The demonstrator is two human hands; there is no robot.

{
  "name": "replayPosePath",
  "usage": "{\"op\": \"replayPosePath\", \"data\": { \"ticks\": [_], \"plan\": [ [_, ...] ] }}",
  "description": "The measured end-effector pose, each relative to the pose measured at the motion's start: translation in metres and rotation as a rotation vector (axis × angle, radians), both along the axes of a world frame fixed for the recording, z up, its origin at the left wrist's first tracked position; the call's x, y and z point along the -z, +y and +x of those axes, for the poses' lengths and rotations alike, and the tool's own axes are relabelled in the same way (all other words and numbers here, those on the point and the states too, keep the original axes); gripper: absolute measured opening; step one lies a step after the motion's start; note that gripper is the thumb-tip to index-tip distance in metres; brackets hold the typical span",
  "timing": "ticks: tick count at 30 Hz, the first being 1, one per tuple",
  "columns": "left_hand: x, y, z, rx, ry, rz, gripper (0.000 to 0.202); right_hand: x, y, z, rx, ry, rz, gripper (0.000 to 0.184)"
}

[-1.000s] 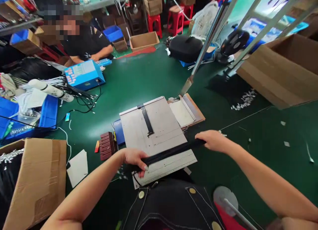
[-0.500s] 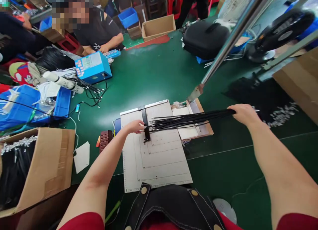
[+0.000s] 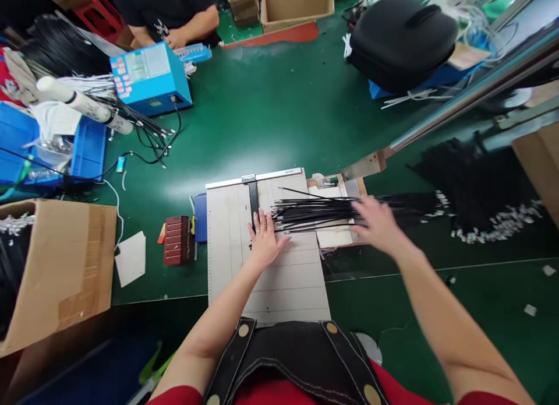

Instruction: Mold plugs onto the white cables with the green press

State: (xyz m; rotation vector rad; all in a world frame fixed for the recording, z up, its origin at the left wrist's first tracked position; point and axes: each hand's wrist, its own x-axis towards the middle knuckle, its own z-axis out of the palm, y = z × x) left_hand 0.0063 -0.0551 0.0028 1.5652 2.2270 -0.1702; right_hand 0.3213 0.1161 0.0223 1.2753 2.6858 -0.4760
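Note:
A grey cutting board (image 3: 266, 277) with ruled lines lies on the green table in front of me. A bundle of thin black cable ties (image 3: 318, 211) lies across its far right part, ends against a black stop bar (image 3: 253, 202). My left hand (image 3: 264, 239) rests flat on the board, fingers stretched out, touching the bundle's left ends. My right hand (image 3: 379, 224) is spread flat on the bundle's right part, slightly blurred. Neither hand grips anything.
A brown block (image 3: 176, 240) and white paper (image 3: 131, 257) lie left of the board. An open cardboard box (image 3: 56, 265) stands at the left. A blue machine (image 3: 151, 78), a co-worker's arms (image 3: 192, 26), a black case (image 3: 402, 35), a metal pole (image 3: 458, 108) and a black pile of ties (image 3: 476, 183) surround it.
The bundle was carried from near my body to the far part of the board and laid down against the stop. Both hands let go and now lie flat on it.

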Motion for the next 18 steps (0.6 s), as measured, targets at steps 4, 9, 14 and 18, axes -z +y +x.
{"op": "replayPosePath", "data": {
  "ticks": [4, 9, 14, 18],
  "plan": [
    [-0.006, -0.016, -0.001, 0.024, -0.029, 0.057, 0.090, 0.013, -0.070, -0.099, -0.194, 0.147, -0.095, 0.060],
    [-0.002, -0.041, 0.014, 0.069, 0.000, -0.014, 0.093, 0.040, -0.103, -0.128, 0.084, 0.139, 0.073, 0.069],
    [0.003, -0.028, 0.024, 0.171, -0.060, 0.058, 0.096, 0.040, -0.116, -0.130, -0.022, 0.099, 0.030, 0.069],
    [0.002, -0.022, 0.023, 0.253, -0.118, 0.107, 0.093, 0.031, -0.108, -0.135, -0.096, 0.051, -0.023, 0.069]
  ]
}}
